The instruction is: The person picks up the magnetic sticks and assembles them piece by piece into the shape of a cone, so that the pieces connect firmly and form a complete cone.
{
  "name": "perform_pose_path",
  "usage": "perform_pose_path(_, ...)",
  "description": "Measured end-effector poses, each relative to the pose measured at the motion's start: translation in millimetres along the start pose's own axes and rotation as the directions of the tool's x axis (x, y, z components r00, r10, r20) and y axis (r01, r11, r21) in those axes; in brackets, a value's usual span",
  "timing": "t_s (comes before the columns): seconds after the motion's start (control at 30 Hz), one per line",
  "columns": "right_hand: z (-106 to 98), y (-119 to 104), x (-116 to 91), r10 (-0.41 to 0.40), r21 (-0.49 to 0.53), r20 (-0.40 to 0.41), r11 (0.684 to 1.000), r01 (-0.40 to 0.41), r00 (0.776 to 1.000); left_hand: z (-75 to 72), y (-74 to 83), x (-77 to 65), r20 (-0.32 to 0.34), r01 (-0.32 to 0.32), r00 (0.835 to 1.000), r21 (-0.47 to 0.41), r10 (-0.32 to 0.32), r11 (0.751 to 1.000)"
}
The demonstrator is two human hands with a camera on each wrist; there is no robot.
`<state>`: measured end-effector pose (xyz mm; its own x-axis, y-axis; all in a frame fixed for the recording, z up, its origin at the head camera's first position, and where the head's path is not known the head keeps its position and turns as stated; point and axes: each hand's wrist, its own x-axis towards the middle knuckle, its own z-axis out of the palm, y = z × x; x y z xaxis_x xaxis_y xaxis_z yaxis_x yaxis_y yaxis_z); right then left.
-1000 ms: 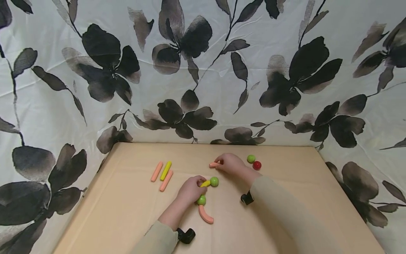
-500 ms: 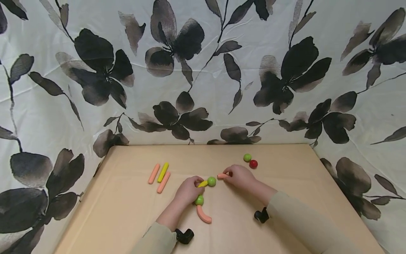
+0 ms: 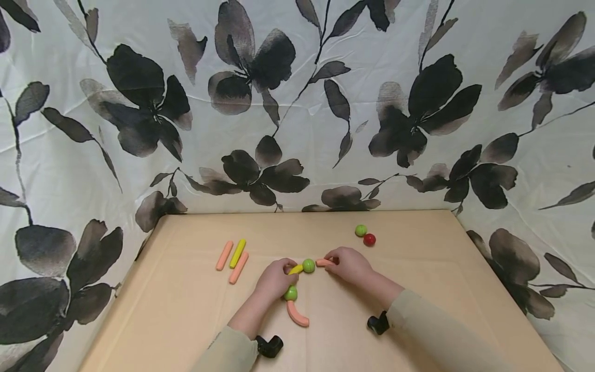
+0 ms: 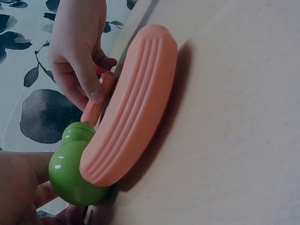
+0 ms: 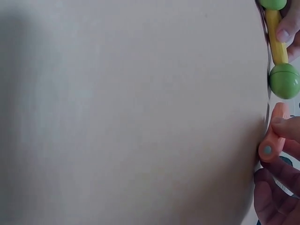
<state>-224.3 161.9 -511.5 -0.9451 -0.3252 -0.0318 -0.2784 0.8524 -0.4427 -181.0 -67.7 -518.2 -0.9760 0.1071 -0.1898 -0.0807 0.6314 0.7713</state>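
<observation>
My left hand pinches a yellow stick, whose far end joins a green ball. Below that hand a second green ball touches a curved salmon-coloured piece; the curved piece fills the middle of the left wrist view. My right hand holds a short salmon stick between thumb and fingers. In the right wrist view this stick points at the green ball with a small gap between, and a pale blue dot marks its near end.
Two straight salmon sticks and a yellow stick lie to the left on the tan tabletop. A green ball and a red ball sit at the back right. Flowered cloth hangs behind.
My right hand has brought the salmon stick down from the back and then leftward, close to the green ball. My left hand keeps its hold on the yellow stick. The head view has shifted slightly.
</observation>
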Motion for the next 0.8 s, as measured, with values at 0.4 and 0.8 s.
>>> perform_pose_path(0.4,7.6,-0.8,-1.8,0.014,0.045,-0.047,0.999,-0.012,0.999,-0.1,1.4,-2.8,-0.006,-0.020,1.000,0.008,0.020,1.000)
perform_pose_path(0.8,3.8,8.0,-13.8,0.104,0.069,-0.020,0.992,-0.102,0.994,-4.1,3.9,3.1,0.047,-0.020,0.999,0.030,0.019,0.999)
